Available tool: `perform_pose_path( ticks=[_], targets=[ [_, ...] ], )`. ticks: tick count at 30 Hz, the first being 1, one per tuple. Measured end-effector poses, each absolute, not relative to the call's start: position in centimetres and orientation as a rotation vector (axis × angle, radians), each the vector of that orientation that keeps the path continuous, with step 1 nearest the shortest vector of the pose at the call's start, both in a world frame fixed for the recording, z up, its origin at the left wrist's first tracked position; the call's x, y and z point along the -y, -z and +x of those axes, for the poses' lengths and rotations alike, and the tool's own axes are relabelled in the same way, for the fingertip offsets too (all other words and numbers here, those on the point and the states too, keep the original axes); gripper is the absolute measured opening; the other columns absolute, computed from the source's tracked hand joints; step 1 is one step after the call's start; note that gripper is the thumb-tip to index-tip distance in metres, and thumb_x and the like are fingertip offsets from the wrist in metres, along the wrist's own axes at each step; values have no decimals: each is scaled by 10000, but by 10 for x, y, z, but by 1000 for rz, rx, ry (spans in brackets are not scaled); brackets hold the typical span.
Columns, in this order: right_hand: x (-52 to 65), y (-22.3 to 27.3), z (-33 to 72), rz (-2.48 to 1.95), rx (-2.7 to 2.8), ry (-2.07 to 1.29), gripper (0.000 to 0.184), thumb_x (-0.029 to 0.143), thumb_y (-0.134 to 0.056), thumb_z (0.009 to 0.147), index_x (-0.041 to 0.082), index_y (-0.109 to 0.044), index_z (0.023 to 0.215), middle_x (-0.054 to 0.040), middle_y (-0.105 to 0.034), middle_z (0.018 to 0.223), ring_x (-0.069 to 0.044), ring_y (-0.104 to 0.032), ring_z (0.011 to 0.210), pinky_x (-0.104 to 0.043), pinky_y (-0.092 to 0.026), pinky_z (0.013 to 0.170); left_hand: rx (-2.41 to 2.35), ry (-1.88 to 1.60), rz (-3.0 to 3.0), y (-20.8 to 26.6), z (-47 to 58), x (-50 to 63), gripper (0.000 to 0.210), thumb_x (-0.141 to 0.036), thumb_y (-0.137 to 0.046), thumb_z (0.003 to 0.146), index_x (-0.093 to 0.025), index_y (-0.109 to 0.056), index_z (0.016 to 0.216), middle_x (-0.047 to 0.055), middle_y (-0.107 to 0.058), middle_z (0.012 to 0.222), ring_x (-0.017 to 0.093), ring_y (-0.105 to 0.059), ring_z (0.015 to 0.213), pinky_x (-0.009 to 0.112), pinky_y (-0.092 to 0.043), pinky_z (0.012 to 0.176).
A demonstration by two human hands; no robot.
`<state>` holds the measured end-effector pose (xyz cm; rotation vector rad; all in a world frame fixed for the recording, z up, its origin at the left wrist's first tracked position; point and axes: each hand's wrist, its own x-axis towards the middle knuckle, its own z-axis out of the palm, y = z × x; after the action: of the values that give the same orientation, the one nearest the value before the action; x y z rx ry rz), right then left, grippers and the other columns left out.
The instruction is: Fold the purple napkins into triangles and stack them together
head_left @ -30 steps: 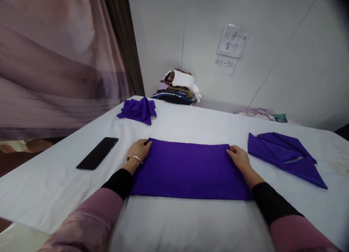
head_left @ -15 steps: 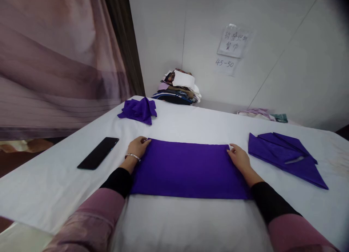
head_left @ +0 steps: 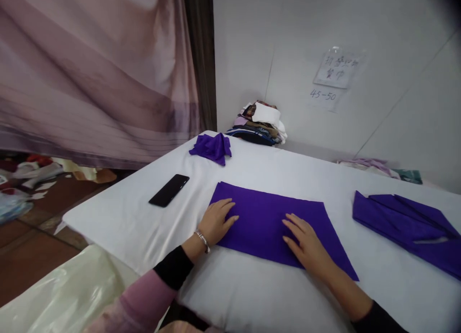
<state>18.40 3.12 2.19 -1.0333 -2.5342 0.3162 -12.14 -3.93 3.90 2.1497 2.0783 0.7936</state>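
A purple cloth napkin (head_left: 261, 222), folded to a flat oblong, lies on the white-covered table (head_left: 284, 172) in front of me. My left hand (head_left: 216, 221), with a silver bracelet at the wrist, rests on the napkin's left part, fingers stretched out. On its right half lies my right hand (head_left: 304, 239), palm down with the fingers apart. Neither hand grips the fabric. Further right is a folded purple cloth (head_left: 406, 227), partly cut off by the view's edge. A second purple cloth, gathered into a pointed shape (head_left: 212, 147), sits near the far left corner.
A black phone (head_left: 169, 190) lies left of the napkin. Behind the table's far edge are a pile of folded clothes (head_left: 261, 124) and more fabric (head_left: 370, 167). A pinkish curtain (head_left: 101, 69) hangs at the left, and handwritten paper signs (head_left: 334, 69) are on the wall.
Both hands have let go of the napkin's far corners and come nearer, now flat on the cloth and closer together. The view has swung left, showing the floor beside the table.
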Motion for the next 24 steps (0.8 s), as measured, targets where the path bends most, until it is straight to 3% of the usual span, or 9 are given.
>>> perform_pose_path(
  ticks=[5, 12, 24],
  targets=[
    [-10, -20, 168, -1073, 2730, -400, 530, 495, -357, 890, 252, -388, 1360, -57, -309, 1451, -247, -209, 1353, -502, -184, 1087, -2232, -408, 2073, -26, -128, 53, 653, -557, -437, 822, -139, -413, 1322, 146, -346, 1429, 288, -248, 1339, 470, -232, 1080],
    [1, -13, 182, -1214, 2772, -391, 560, 523, -312, 891, 251, -350, 1380, -51, -259, 1469, -248, -175, 1361, -503, -170, 1088, -2253, -308, 1986, -19, -133, 70, 719, -614, -333, 835, -118, -365, 1355, 149, -302, 1446, 274, -208, 1354, 457, -186, 1094],
    [7, -7, 189, -1245, 2783, -323, 581, 548, -300, 887, 250, -343, 1384, -63, -236, 1475, -264, -164, 1363, -535, -140, 1073, -2335, -241, 1916, -24, -128, 69, 751, -629, -327, 823, -105, -352, 1361, 149, -289, 1453, 287, -196, 1356, 470, -172, 1091]
  ],
)
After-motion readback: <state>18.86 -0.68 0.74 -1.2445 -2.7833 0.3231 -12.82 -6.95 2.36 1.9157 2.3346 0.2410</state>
